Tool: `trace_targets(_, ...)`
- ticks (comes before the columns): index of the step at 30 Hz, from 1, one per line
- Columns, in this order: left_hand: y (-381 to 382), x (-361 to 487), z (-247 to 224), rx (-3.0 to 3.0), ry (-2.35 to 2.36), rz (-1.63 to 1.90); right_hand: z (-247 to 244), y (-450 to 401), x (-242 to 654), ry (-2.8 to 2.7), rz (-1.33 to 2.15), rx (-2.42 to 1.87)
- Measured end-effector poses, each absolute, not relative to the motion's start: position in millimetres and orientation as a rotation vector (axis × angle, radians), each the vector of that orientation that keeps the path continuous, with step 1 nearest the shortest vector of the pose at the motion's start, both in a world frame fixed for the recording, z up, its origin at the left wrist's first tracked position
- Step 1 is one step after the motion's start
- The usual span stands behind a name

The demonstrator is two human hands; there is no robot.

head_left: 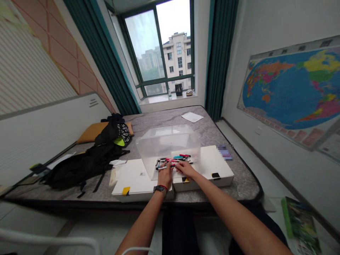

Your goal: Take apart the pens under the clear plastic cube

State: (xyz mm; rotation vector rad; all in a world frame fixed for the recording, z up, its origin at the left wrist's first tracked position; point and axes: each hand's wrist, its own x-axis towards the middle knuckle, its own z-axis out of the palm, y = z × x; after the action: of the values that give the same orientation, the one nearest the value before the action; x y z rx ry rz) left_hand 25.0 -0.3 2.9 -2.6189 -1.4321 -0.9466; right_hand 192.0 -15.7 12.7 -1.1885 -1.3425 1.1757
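A clear plastic bin point(170, 143) lies tipped on its side, its opening toward me, across two white boxes. Several pens point(177, 157) in red, teal, black and white are heaped inside it near the opening. My left hand point(166, 174), with a dark wristband, has its fingers closed on a white pen point(162, 168) with a dark end, lying crosswise. Beside it, my right hand point(185, 169) pinches at the right end of the same pen. My fingers partly hide the pen and some of the heap.
The white boxes point(130, 177) sit at the near edge of a grey mattress point(239, 182). A black backpack point(79, 163) and a tan cushion point(91, 132) lie to the left. A white sheet point(192, 117) lies at the back. On the floor at right is a green package point(301, 223).
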Motion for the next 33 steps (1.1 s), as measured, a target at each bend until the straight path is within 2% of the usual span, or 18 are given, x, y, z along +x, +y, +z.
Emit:
trace_targets(15,-1,25,5,-2.621,-1.458,-0.920,9,-15,193,-1.250,1.248,-1.141)
trace_targets(33,-4,27,13,-2.623,-1.489,-0.861,4,-16,200,-1.016,1.153,-1.111)
